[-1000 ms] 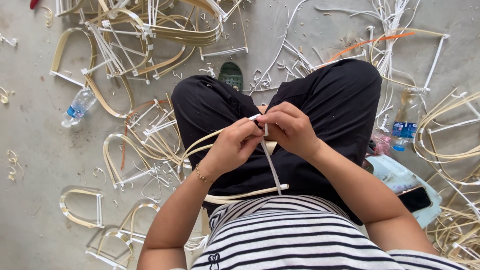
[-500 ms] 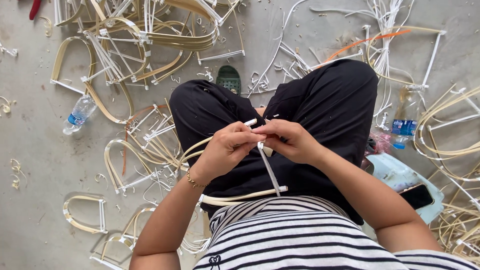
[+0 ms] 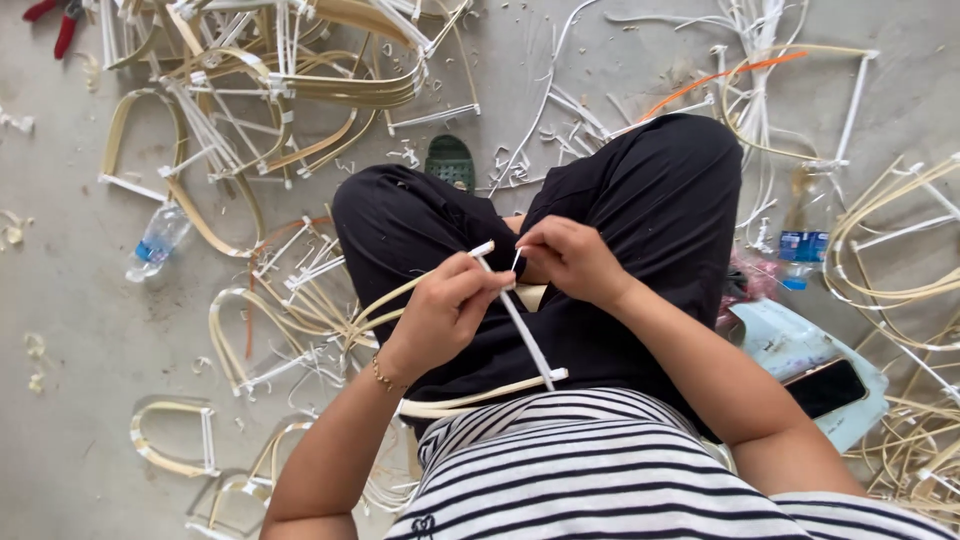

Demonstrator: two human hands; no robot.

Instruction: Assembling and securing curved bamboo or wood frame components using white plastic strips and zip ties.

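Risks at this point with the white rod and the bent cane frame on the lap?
1. The left hand and right hand both pinch the white rod near its top end only; it might slip or twist out.
2. The bent cane frame rests loose across the lap, so it may slide off.
3. The phone lies near the right elbow and could get knocked.

— What are the hands on?

— The left hand grips a curved tan cane frame with a white plastic crossbar over the lap; the right hand pinches a thin white strip at the bar's upper end.

— And around them?

— Similar bent cane frames litter the grey concrete floor, with a clear plastic water bottle to the left and a black phone on a pale blue pad to the right.
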